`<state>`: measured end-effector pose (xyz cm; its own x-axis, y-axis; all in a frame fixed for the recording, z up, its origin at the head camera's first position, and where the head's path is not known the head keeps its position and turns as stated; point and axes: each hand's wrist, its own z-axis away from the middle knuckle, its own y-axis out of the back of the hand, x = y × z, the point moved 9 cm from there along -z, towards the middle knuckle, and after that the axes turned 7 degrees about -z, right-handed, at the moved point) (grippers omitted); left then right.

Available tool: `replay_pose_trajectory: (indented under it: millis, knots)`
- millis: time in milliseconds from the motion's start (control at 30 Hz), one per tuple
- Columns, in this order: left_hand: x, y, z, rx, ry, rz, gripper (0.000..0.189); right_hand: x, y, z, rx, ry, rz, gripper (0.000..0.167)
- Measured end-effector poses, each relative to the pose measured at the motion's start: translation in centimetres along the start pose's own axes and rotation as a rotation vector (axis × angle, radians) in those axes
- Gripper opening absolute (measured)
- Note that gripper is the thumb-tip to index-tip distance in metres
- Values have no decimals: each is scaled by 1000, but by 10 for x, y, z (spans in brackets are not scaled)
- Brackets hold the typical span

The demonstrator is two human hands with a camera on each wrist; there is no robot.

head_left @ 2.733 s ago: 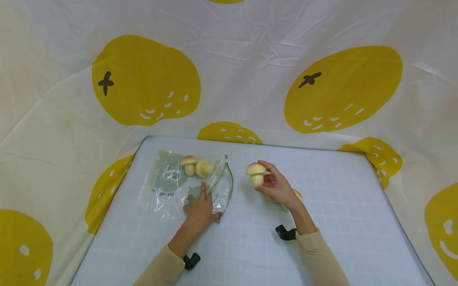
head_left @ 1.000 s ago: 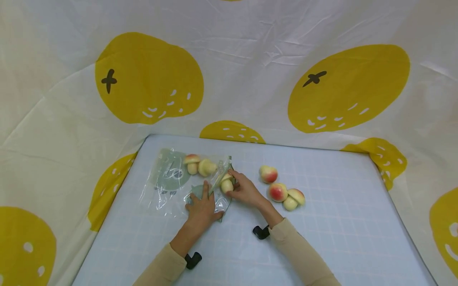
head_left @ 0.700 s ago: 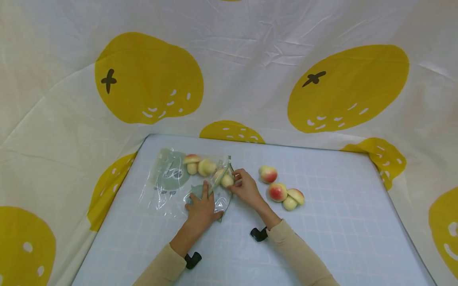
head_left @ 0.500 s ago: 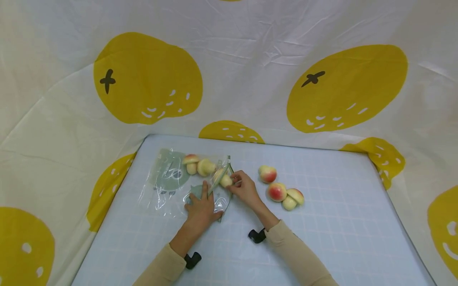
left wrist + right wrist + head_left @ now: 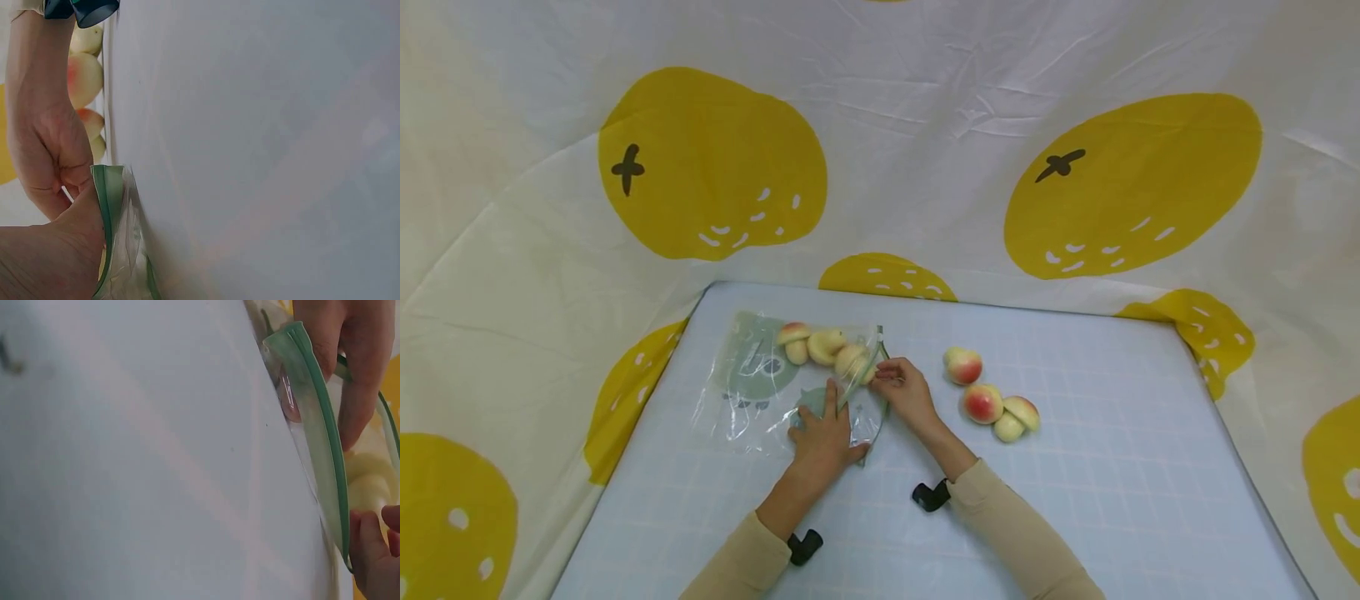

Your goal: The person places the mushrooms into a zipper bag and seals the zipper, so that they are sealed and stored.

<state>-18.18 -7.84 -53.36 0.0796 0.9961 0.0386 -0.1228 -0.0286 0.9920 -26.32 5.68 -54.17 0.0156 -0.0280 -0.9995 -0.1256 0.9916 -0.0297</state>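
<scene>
A clear zip bag (image 5: 760, 417) with a green zip edge and green animal print lies flat, its mouth to the right. My left hand (image 5: 822, 433) rests spread on it, fingers extended by the mouth. My right hand (image 5: 906, 392) is at that mouth, fingertips and thumb pinching the stem end of a cream toy mushroom (image 5: 852, 362). Most of this mushroom is inside, seen through plastic. Beyond it in the bag lie two more toy mushrooms, one pale (image 5: 825, 346) and one red-tinged (image 5: 794, 342). The right wrist view shows the fingers (image 5: 370, 534) against the pale stem (image 5: 369, 490).
Three red-and-cream toy mushrooms sit right of my right hand: one farther back (image 5: 963, 366), one in the middle (image 5: 982, 403) and one lying on its side (image 5: 1018, 417). The table has a pale checked cloth (image 5: 1112, 467). A fruit-printed curtain (image 5: 917, 167) hangs along its back and sides.
My right hand has brought the toy mushroom leftward from over the table into the bag's mouth, then deeper. The two mushrooms inside have shifted slightly left. My left hand has stayed on the bag.
</scene>
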Motion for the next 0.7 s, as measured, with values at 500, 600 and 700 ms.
replay_pose_trajectory:
  millis: [500, 600, 700]
  knots:
    - [2, 4, 2, 58, -16, -41, 101, 6, -21, 1, -143, -128, -429, 40]
    - [1, 3, 2, 59, -18, -45, 103, 7, -25, 0, -166, -143, -473, 41]
    - [1, 4, 1, 61, -21, -52, 103, 6, -27, 0, -189, -148, -502, 44]
